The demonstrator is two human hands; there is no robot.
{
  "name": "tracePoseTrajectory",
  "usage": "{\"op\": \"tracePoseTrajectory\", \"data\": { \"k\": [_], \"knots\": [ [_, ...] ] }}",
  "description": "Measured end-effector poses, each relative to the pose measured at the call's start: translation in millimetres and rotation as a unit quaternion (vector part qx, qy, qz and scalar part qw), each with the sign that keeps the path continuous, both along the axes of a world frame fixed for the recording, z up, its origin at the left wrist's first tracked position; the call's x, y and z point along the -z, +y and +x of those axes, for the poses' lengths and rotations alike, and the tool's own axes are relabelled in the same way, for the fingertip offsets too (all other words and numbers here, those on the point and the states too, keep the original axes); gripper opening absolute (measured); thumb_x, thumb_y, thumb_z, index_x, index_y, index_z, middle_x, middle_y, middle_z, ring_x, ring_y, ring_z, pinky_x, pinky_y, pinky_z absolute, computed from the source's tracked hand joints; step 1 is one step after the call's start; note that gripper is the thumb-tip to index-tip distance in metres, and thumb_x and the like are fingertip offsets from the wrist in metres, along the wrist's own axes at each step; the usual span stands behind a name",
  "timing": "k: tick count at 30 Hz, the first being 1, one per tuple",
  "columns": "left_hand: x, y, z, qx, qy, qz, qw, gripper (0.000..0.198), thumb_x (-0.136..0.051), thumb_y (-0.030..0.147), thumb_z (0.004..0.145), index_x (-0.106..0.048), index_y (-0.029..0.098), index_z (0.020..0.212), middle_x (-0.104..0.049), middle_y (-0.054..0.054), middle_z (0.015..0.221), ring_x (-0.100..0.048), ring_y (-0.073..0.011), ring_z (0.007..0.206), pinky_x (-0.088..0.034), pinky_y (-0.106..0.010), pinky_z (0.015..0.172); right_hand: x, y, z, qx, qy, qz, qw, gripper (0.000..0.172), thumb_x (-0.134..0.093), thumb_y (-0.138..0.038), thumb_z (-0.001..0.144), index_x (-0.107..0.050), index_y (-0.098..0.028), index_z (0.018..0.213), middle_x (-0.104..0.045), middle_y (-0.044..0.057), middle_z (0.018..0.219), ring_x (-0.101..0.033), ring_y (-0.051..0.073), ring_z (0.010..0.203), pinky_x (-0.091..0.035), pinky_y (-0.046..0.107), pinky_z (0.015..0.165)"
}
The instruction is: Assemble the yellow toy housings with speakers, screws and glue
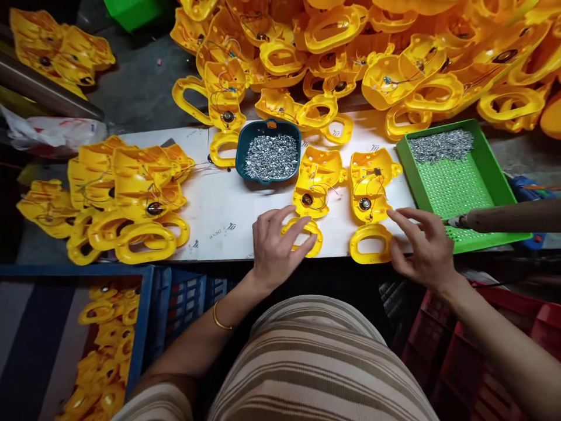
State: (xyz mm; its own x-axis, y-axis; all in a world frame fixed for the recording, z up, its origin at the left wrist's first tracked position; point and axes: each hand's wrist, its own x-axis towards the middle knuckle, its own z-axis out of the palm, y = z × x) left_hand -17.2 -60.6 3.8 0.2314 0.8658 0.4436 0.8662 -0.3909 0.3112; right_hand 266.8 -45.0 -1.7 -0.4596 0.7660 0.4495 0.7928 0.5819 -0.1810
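Two yellow plastic shell halves with wires and a round dark part inside lie side by side, hollow side up, on the white board. My left hand point(278, 245) is over the ring-shaped handle of the left shell point(318, 181), fingers spread and holding nothing; whether they touch it I cannot tell. Beside the right shell point(368, 181) is my right hand point(425, 248), its index fingertip at the shell's lower right edge and its thumb apart. Behind the left shell stands a dark teal bowl point(239, 152) of small silvery screws.
A green basket point(495, 158) with more screws stands at the right, a tool with a grey-brown barrel point(512, 216) reaching over it. Stacked yellow shells point(144, 181) lie left; a large heap point(333, 35) fills the back. Blue crate point(146, 316) and red crate point(464, 351) sit below.
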Motion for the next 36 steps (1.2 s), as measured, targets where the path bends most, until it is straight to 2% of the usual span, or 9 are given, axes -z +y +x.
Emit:
{"op": "tracePoseTrajectory", "data": {
  "k": [2, 4, 8, 13, 19, 21, 25, 29, 36],
  "knots": [
    [6.5, 2, -8, -0.009, -0.011, -0.021, 1.0, 0.025, -0.068, 0.031, 0.085, -0.069, 0.018, 0.106, -0.065, -0.012, 0.112, -0.054, -0.0254, 0.103, -0.047, -0.039, 0.087, -6.6, 0, -15, -0.012, 0.045, 0.014, 0.999, 0.043, -0.059, -0.013, 0.083, -0.056, -0.02, 0.126, -0.061, 0.009, 0.102, -0.06, 0.019, 0.085, -0.052, 0.029, 0.068],
    [14.4, -1, -7, 0.023, -0.028, -0.043, 0.998, 0.019, -0.066, 0.027, 0.087, -0.069, 0.017, 0.102, -0.066, -0.011, 0.109, -0.056, -0.023, 0.098, -0.05, -0.037, 0.086, -11.9, 3, -36, -0.041, 0.036, -0.014, 0.998, 0.037, -0.056, -0.012, 0.088, -0.058, -0.021, 0.123, -0.061, 0.006, 0.097, -0.06, 0.014, 0.079, -0.049, 0.023, 0.063],
    [23.4, -17, 7, 0.066, -0.05, -0.063, 0.995, 0.011, -0.064, 0.021, 0.088, -0.069, 0.016, 0.096, -0.068, -0.01, 0.102, -0.058, -0.0204, 0.093, -0.053, -0.034, 0.082, -18.7, 18, -76, -0.05, -0.087, -0.108, 0.989, 0.035, -0.046, -0.017, 0.094, -0.056, -0.025, 0.126, -0.061, 0.006, 0.102, -0.059, 0.012, 0.073, -0.029, 0.022, 0.045],
    [19.2, -25, 11, 0.071, -0.073, -0.07, 0.992, 0.009, -0.062, 0.018, 0.088, -0.071, 0.017, 0.09, -0.072, -0.007, 0.091, -0.059, -0.0192, 0.088, -0.05, -0.033, 0.078, -26.4, 32, -95, -0.029, -0.196, -0.229, 0.953, 0.025, -0.047, -0.028, 0.093, -0.063, -0.019, 0.111, -0.056, 0.013, 0.112, -0.058, 0.018, 0.074, -0.015, 0.026, 0.041],
    [10.6, -10, 6, 0.05, -0.037, -0.059, 0.996, 0.014, -0.062, 0.024, 0.089, -0.071, 0.019, 0.08, -0.07, -0.002, 0.069, -0.058, -0.0165, 0.072, -0.043, -0.031, 0.067, -28.6, 37, -91, -0.046, -0.185, -0.256, 0.948, 0.02, -0.047, -0.012, 0.091, -0.064, -0.014, 0.1, -0.052, 0.016, 0.121, -0.059, 0.019, 0.079, -0.024, 0.027, 0.043],
    [7.5, -4, 8, 0.041, -0.042, -0.055, 0.997, 0.012, -0.063, 0.027, 0.089, -0.072, 0.018, 0.09, -0.071, -0.003, 0.075, -0.057, -0.0168, 0.073, -0.045, -0.031, 0.071, -30.0, 38, -87, -0.057, -0.139, -0.262, 0.953, 0.018, -0.048, -0.019, 0.093, -0.065, -0.016, 0.099, -0.049, 0.014, 0.125, -0.059, 0.019, 0.084, -0.029, 0.025, 0.044],
    [0.3, 10, 13, 0.043, -0.056, -0.061, 0.996, 0.031, -0.065, 0.032, 0.088, -0.068, 0.014, 0.113, -0.067, -0.007, 0.084, -0.055, -0.0185, 0.081, -0.048, -0.03, 0.075, -34.4, 42, -80, -0.092, -0.041, -0.251, 0.963, 0.02, -0.048, -0.026, 0.096, -0.066, -0.017, 0.095, -0.046, 0.013, 0.126, -0.059, 0.019, 0.089, -0.043, 0.025, 0.054],
    [-3.3, 24, 16, 0.072, -0.077, -0.095, 0.99, 0.021, -0.066, 0.028, 0.088, -0.072, 0.016, 0.104, -0.064, -0.005, 0.079, -0.052, -0.018, 0.08, -0.046, -0.028, 0.071, -37.3, 48, -78, -0.138, 0.013, -0.241, 0.96, 0.02, -0.05, -0.025, 0.096, -0.066, -0.015, 0.092, -0.049, 0.014, 0.121, -0.06, 0.019, 0.089, -0.051, 0.031, 0.068],
    [-2.2, 34, 13, 0.104, -0.092, -0.171, 0.975, 0.013, -0.066, 0.027, 0.086, -0.075, 0.018, 0.082, -0.065, -0.003, 0.07, -0.055, -0.016, 0.074, -0.045, -0.027, 0.067, -37.3, 52, -80, -0.186, 0.086, -0.241, 0.949, 0.019, -0.047, -0.024, 0.096, -0.063, -0.017, 0.103, -0.056, 0.011, 0.108, -0.059, 0.02, 0.094, -0.052, 0.032, 0.076]
  ]
}}
